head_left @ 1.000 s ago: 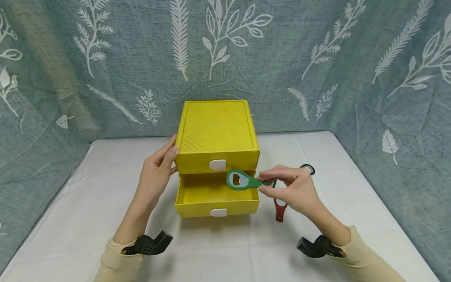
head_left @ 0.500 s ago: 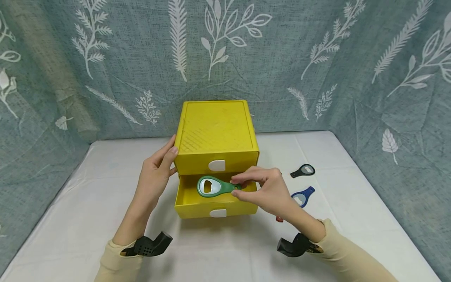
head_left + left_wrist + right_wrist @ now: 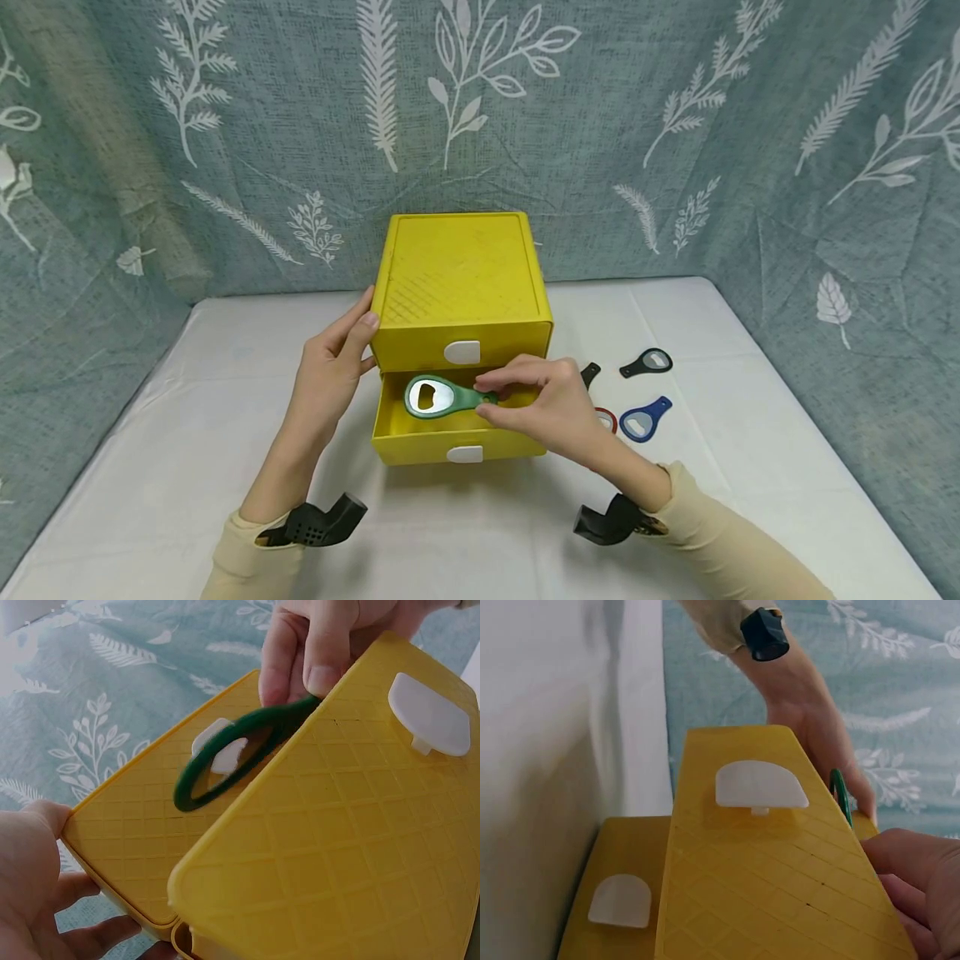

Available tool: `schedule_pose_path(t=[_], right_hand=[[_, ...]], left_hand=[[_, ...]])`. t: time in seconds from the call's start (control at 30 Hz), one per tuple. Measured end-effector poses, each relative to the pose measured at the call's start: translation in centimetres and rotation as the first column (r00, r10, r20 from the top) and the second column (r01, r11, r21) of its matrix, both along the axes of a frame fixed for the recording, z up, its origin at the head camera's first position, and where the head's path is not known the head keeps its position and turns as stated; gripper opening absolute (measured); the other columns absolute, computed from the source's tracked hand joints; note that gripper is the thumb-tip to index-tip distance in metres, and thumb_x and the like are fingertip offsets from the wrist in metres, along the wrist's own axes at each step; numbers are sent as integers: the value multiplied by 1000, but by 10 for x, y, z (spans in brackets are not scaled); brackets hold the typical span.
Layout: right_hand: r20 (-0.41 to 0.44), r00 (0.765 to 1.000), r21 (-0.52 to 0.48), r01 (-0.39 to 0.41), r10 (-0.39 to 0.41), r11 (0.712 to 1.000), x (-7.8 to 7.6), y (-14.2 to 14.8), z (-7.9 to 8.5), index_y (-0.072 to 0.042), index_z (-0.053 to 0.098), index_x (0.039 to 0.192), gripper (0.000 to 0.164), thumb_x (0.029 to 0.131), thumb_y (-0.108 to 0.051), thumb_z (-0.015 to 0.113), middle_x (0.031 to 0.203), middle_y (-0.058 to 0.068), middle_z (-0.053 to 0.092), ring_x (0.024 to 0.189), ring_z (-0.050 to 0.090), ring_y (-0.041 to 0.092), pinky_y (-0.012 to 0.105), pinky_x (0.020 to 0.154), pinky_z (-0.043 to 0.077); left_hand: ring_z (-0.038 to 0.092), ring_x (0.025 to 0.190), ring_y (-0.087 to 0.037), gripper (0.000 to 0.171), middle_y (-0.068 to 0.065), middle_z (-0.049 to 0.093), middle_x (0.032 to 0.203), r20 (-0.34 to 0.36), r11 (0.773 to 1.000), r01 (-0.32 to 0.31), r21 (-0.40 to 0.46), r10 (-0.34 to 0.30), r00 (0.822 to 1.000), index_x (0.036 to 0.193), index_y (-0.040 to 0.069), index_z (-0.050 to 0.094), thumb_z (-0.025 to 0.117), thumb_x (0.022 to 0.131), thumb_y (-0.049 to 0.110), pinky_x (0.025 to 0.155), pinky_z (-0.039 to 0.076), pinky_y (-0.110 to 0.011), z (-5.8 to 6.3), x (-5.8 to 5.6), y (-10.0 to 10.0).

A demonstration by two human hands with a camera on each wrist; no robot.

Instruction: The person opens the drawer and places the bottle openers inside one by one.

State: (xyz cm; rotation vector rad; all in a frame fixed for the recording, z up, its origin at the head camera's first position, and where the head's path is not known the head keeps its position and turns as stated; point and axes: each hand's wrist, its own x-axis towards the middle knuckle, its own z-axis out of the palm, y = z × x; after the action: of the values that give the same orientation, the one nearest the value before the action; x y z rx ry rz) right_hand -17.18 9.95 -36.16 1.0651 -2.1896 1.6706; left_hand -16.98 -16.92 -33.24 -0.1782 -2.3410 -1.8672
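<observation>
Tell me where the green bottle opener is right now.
In the head view the green bottle opener hangs over the open lower drawer of the yellow drawer box, pinched by its handle in the right hand.

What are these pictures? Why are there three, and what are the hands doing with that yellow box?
A person wears three cameras: one on the head, one on each wrist, so you see the same moment from three sides. On the white table stands a yellow drawer box with its lower drawer pulled out. The left hand rests against the box's side. The right hand pinches a green bottle opener over the open drawer. Beside it lie more openers: a blue one, a black one, and a red one partly hidden.
</observation>
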Motion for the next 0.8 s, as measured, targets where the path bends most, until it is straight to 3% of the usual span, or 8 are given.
schedule_pose_path(t=[0.2,0.4,0.53,0.7,0.8], right_hand=[[-24,1000,66,-4,6,998,-3,-1,-3,-5,79,99,26,75,-6,87,94,0,74,86,68,19,29,78,56],[-38,999,4,-30,30,1000,0,10,1,-7,78,99,20,79,-8,84,94,4,73,88,67,22,35,81,54],[-29,999,-31,-26,25,999,4,23,4,-8,78,97,15,83,-4,80,92,3,72,85,66,20,34,76,55],[11,1000,-14,28,-28,1000,7,55,4,-9,78,97,16,84,0,77,93,0,72,81,65,20,32,71,55],[53,991,43,124,-126,991,7,80,3,-10,78,98,17,84,-1,78,95,-1,73,81,65,19,30,72,55]], left_hand=[[38,137,-19,52,8,32,155,8,1000,-2,2,2,1000,152,33,37,48,102,46,97,48,-40,1,1,1],[39,137,-19,51,8,32,156,2,1000,-2,-2,2,1000,151,35,37,48,102,47,95,49,-38,0,0,2],[39,137,-21,53,6,31,156,-10,1000,5,-4,-5,1000,152,34,36,47,102,48,95,49,-38,-2,0,1],[40,136,-21,56,6,32,156,-3,1000,6,5,-6,1000,153,31,35,47,101,49,96,49,-38,-2,-1,1],[40,136,-22,58,5,32,156,1,1000,3,2,-3,1000,154,29,34,47,101,49,96,49,-37,-1,-1,1]])
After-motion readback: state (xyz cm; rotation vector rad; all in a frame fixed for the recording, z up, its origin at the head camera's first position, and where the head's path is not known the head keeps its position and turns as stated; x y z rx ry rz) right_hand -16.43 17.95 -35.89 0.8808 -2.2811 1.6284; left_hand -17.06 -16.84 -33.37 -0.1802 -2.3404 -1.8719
